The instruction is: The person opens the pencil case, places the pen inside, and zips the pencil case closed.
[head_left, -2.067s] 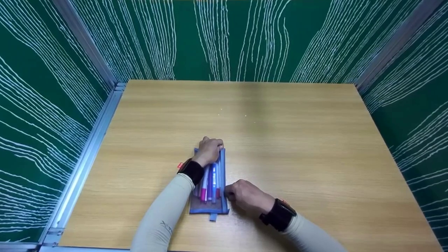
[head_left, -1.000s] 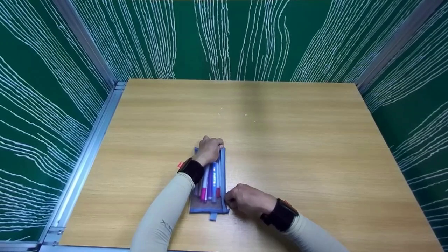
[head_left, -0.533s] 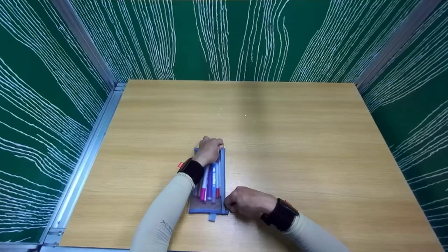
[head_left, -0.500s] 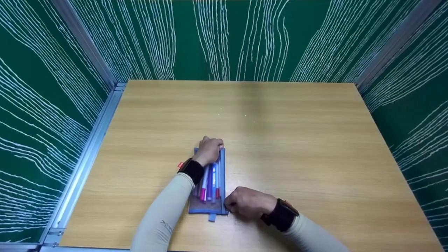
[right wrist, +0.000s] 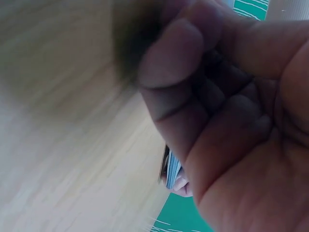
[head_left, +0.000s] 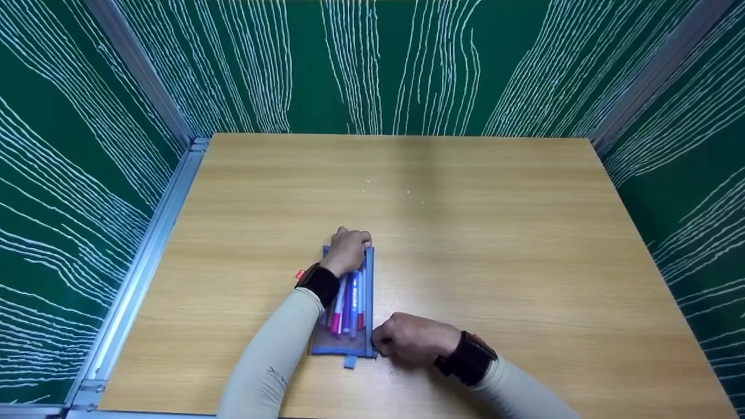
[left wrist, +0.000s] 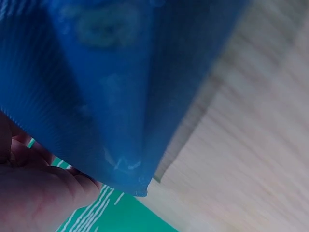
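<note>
A see-through blue-edged pencil case (head_left: pixel 332 343) lies lengthwise on the table, with several pens and markers (head_left: pixel 353 302) inside. At its far end my left hand (head_left: pixel 347 249) grips the top edge; the left wrist view shows fingers behind the blue mesh pencil case (left wrist: pixel 116 96). My right hand (head_left: pixel 416 337), fingers curled, pinches at the zipper edge (head_left: pixel 369 291) close to the near right corner. The zipper pull is hidden by those fingers. In the right wrist view, my right hand (right wrist: pixel 231 130) fills much of the picture, with the case's blue edge (right wrist: pixel 174 169) beyond it.
The wooden table (head_left: pixel 495 233) carries a few tiny white specks beyond the case. Green walls with white lines (head_left: pixel 314 70) surround three sides. A metal rail (head_left: pixel 139 262) runs along the left edge. A fabric tab (head_left: pixel 350 362) sticks out from the case's near end.
My right hand has slid a short way toward the near end along the zipper edge. The case's near end has shifted slightly left. My left hand stays in place.
</note>
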`<state>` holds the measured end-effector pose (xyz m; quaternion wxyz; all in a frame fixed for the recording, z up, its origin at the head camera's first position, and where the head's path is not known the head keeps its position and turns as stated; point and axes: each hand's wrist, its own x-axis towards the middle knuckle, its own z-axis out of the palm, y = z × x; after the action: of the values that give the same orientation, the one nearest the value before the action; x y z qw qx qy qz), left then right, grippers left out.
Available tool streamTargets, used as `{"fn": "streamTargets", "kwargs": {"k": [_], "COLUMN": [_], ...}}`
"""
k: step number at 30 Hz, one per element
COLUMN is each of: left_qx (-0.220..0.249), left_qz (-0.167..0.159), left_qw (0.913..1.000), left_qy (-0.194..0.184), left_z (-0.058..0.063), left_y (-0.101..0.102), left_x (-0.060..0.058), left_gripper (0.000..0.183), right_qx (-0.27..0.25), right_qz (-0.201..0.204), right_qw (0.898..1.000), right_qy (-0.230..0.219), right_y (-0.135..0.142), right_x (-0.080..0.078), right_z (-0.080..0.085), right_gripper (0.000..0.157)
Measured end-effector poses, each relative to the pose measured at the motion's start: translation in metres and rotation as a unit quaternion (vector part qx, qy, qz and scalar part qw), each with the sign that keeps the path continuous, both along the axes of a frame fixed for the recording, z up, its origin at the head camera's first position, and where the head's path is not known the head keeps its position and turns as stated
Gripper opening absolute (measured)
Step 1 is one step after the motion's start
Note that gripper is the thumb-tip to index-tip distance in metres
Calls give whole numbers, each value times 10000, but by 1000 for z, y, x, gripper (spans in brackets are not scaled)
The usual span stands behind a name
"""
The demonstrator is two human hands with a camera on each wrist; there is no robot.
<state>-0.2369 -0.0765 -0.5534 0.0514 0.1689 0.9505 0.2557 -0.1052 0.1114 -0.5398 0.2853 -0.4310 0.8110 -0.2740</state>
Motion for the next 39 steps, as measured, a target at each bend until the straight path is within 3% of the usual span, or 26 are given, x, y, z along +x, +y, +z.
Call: {"fn": "streamTargets", "kwargs": {"k": [4, 9, 12, 17, 29, 35, 39], "left_qx": [-4, 41, 76, 182, 457, 749, 640], "left_qz": [-20, -23, 8, 58, 100, 65, 151], "left_qw": [10000, 9999, 9998, 9996, 9984, 9970, 9978], "left_qy": [15, -94, -164, -217, -328, -194, 81], "left_z": [1, 2, 1, 0, 5, 3, 4], "left_y": [0, 0, 1, 0, -3, -8, -13], "left_x": [1, 1, 2, 2, 3, 6, 11], "left_gripper": [16, 16, 16, 16, 14, 17, 24], "right_qx": [-114, -172, -179, -271, -430, -553, -548], "right_qz": [-376, -1435, -1859, -2006, -2237, -2573, -2906], "right_qw": [9990, 9886, 9817, 9783, 9704, 9584, 9452], "right_qy": [225, 420, 358, 434, 801, 1106, 1385], "right_y": [-1, -4, -4, 0, 8, 18, 27], "right_x": [0, -2, -3, -5, -10, -15, -18], "right_z": [-2, -4, -5, -7, -9, -9, -9], "right_gripper": [23, 17, 15, 7, 8, 10, 10]}}
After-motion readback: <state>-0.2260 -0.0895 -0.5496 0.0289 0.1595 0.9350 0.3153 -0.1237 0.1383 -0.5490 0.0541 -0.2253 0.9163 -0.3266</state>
